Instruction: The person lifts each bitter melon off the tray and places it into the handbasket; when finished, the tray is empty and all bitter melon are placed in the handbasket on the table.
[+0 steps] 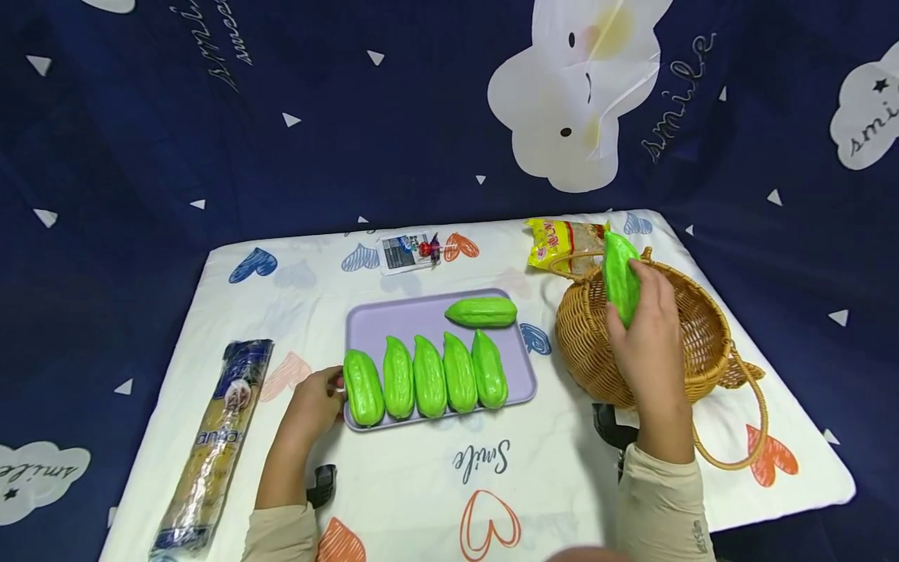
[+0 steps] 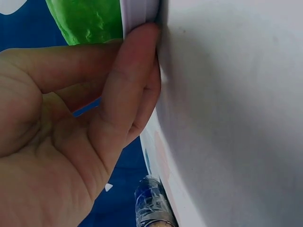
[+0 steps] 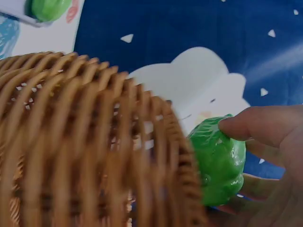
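A lilac tray (image 1: pixel 393 320) in the middle of the table holds several bright green bitter gourds (image 1: pixel 428 376) in a row, plus one lying crosswise (image 1: pixel 481 311) at its back. My left hand (image 1: pixel 319 402) touches the tray's left edge (image 2: pixel 139 14) with a fingertip (image 2: pixel 137 42), beside the leftmost gourd (image 2: pixel 87 19). My right hand (image 1: pixel 649 336) grips another green gourd (image 1: pixel 621 275) upright over the wicker basket (image 1: pixel 590 343). In the right wrist view the held gourd (image 3: pixel 218 158) sits just above the basket's rim (image 3: pixel 118 118).
A long packet of spaghetti (image 1: pixel 214 441) lies at the table's left. At the back are a small flat packet (image 1: pixel 406 251) and a yellow-labelled bag (image 1: pixel 562 242) behind the basket. The basket's loop handle (image 1: pixel 744 437) trails toward the right front. Dark patterned cloth surrounds the table.
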The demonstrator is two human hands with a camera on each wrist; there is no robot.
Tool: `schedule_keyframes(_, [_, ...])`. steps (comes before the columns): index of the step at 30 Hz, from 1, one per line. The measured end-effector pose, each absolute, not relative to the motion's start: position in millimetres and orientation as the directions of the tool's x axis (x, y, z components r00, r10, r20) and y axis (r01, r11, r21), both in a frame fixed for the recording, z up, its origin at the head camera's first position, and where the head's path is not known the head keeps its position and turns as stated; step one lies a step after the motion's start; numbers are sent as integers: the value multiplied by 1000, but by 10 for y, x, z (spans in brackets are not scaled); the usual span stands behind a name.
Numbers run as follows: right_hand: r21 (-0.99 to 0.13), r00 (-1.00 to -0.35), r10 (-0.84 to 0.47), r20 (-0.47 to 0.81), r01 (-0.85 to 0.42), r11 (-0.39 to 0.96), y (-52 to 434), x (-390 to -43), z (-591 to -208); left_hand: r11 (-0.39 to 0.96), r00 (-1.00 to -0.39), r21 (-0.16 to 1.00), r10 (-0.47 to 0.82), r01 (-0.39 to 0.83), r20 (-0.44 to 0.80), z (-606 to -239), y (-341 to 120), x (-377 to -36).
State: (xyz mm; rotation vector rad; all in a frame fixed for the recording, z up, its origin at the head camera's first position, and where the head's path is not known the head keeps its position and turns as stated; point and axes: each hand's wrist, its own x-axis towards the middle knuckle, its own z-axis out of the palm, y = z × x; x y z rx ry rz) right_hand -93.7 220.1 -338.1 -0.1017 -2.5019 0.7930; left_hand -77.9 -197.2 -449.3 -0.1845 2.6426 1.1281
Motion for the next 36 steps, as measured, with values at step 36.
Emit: schedule_keyframes(36, [-462, -883, 85, 461, -158, 873, 1897, -881, -3573, 711, -958, 667, -32, -223, -287, -4476, -1956, -778])
